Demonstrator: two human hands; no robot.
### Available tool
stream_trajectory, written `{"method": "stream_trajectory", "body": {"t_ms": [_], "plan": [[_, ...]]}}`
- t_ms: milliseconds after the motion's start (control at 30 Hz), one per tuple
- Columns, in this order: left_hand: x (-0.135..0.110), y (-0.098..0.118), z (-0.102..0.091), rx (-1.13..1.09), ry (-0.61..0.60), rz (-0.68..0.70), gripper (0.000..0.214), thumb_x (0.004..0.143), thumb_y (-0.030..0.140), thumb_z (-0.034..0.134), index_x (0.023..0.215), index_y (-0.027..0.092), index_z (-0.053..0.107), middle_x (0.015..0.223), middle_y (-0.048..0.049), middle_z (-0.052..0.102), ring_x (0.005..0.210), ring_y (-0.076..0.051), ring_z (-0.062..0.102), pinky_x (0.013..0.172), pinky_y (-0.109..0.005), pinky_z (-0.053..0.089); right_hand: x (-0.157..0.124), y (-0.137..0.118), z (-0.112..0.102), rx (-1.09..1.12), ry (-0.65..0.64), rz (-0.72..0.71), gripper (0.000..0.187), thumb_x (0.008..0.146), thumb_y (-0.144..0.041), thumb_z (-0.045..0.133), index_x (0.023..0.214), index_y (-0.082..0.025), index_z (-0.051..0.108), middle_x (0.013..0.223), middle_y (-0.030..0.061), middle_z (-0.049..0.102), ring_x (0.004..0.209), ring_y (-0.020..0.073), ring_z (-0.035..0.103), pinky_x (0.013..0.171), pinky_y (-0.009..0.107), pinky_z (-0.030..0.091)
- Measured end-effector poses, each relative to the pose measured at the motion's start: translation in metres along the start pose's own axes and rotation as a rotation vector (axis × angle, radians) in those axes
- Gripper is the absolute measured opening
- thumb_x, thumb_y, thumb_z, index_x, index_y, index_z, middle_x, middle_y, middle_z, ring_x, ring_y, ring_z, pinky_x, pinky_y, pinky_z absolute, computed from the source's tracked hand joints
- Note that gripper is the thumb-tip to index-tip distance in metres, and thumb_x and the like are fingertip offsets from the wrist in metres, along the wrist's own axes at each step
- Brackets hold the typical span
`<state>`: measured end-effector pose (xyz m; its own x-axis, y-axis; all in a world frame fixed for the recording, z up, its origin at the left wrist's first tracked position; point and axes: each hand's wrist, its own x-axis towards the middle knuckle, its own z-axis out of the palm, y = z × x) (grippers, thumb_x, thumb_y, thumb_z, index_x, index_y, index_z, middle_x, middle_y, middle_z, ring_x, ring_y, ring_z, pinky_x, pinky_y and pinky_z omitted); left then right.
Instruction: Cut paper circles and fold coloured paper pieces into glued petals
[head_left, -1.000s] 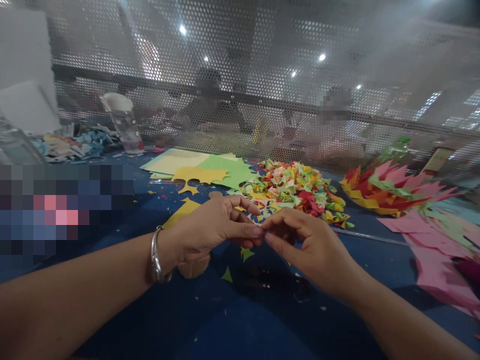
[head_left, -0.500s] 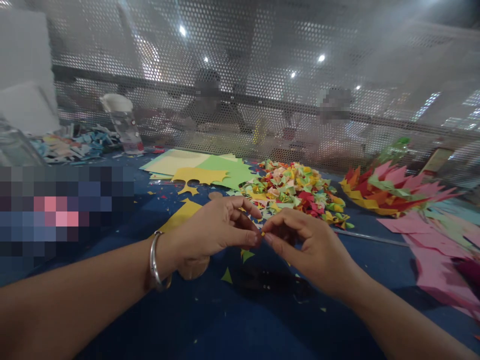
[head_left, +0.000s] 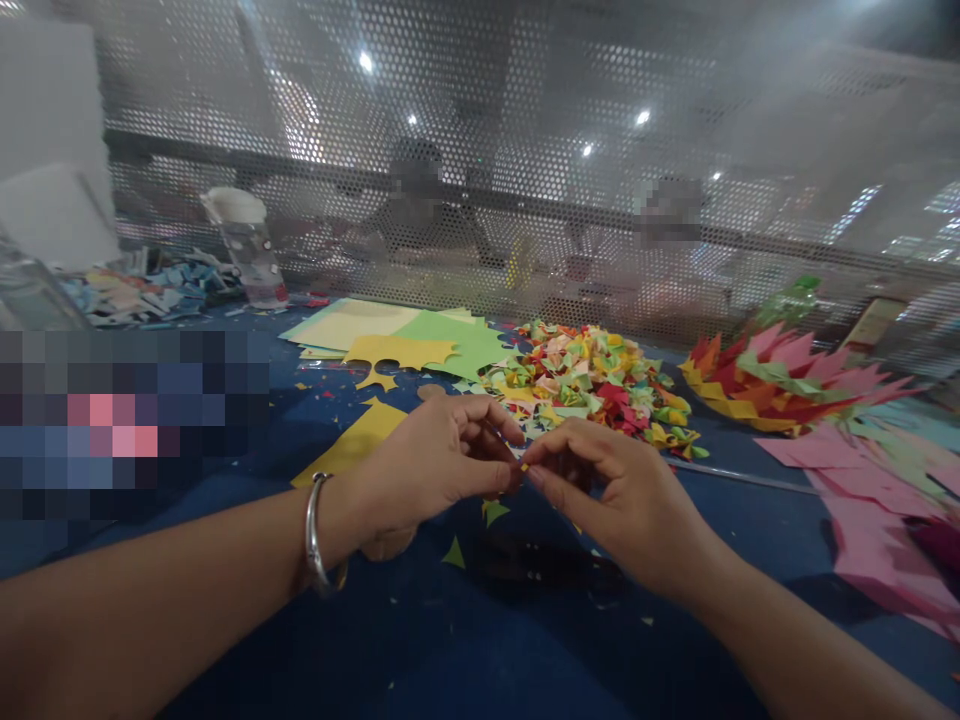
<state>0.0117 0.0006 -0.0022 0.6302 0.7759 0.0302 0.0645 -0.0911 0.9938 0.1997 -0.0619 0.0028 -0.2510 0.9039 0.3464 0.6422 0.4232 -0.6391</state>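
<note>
In the middle of the head view, my left hand (head_left: 450, 450) and my right hand (head_left: 604, 475) meet fingertip to fingertip above the table. A tiny yellow paper piece (head_left: 525, 467) shows between the pinched fingers; most of it is hidden. The left wrist wears a silver bangle (head_left: 312, 530). Just beyond the fingers lies a heap of small folded paper pieces (head_left: 592, 375) in red, yellow, green and pink. Beneath the hands are a green paper scrap (head_left: 454, 553) and a dark object (head_left: 536, 570) too dim to name. A yellow paper sheet (head_left: 352, 440) lies partly behind the left hand.
Stacked yellow and green sheets (head_left: 450, 345) lie at the back. A spiky paper ring (head_left: 780, 385) and pink paper (head_left: 862, 510) occupy the right. At the back left stand a lidded cup (head_left: 251, 250) and blue scraps (head_left: 157, 290). A perforated screen (head_left: 517, 180) borders the table; people sit beyond.
The left wrist and its bangle have shifted very slightly down and right. Both hands keep their fingertips together at the small yellow piece.
</note>
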Motion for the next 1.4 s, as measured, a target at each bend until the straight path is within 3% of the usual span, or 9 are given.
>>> {"method": "stream_trajectory", "body": {"t_ms": [500,967,1400], "plan": [[-0.0029,0.0039,0.0037,-0.006,0.053,0.023,0.012,0.07,0.015,0.069,0.078,0.018,0.062,0.069,0.003,0.06,0.066,-0.011,0.057,0.063,-0.024,0.045,-0.0007,0.0002,0.0016,0.007,0.033,0.01,0.005,0.089,-0.02,0.059,0.089,-0.021,0.064,0.074,-0.0011,0.06,0.062,0.0125,0.052,0.056,0.025,0.041],[-0.0036,0.0048,0.007,-0.08,-0.001,-0.018,0.026,0.069,0.012,0.071,0.092,0.018,0.059,0.078,0.0019,0.063,0.07,-0.011,0.056,0.066,-0.024,0.043,-0.0015,-0.0017,0.0005,0.033,0.028,0.001,0.006,0.087,-0.016,0.059,0.087,-0.02,0.063,0.073,-0.0025,0.057,0.061,0.011,0.051,0.056,0.024,0.041],[-0.0044,0.0038,0.0087,-0.018,0.029,0.018,0.021,0.07,0.013,0.072,0.087,0.018,0.059,0.078,0.0023,0.063,0.073,-0.011,0.057,0.067,-0.023,0.043,-0.0012,-0.003,0.0017,0.041,0.026,0.011,0.006,0.086,-0.016,0.058,0.084,-0.02,0.063,0.07,-0.0034,0.054,0.059,0.0104,0.049,0.054,0.024,0.039]]}}
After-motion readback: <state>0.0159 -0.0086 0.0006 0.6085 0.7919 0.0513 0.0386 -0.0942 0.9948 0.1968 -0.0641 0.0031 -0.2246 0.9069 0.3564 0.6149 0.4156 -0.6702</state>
